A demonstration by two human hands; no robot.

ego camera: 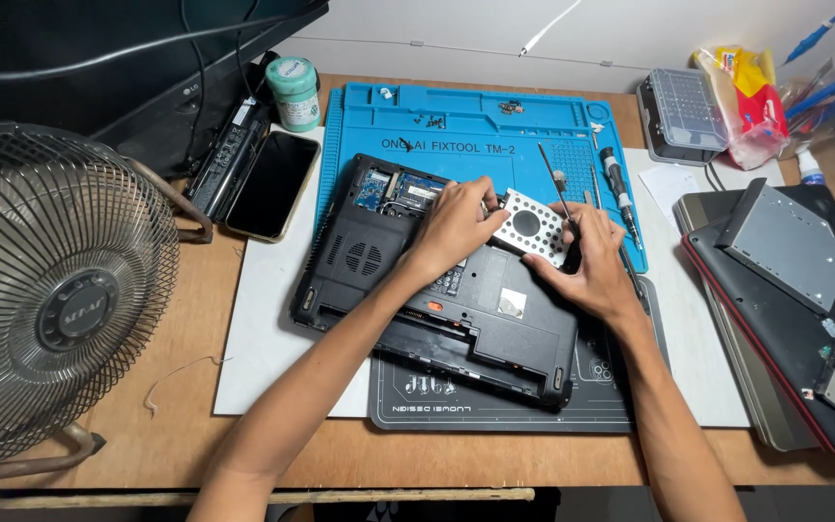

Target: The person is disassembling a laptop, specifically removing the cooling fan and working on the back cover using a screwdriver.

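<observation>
A black laptop [408, 290] lies upside down on the mats, its bottom partly open with a circuit board showing at the top left. Both my hands hold a silver hard drive [530, 229] in a perforated metal caddy over the laptop's upper right corner. My left hand [456, 224] grips the drive's left edge with its fingers curled. My right hand [587, 256] holds the drive's right and lower edge.
A blue repair mat [475, 121] with small screws lies behind; a dark mat [495, 411] lies in front. Screwdrivers [619, 188] rest to the right. A phone [273, 184], a green-lidded jar [294, 92], a fan [50, 290], a parts box [683, 111] and stacked laptops [785, 319] surround.
</observation>
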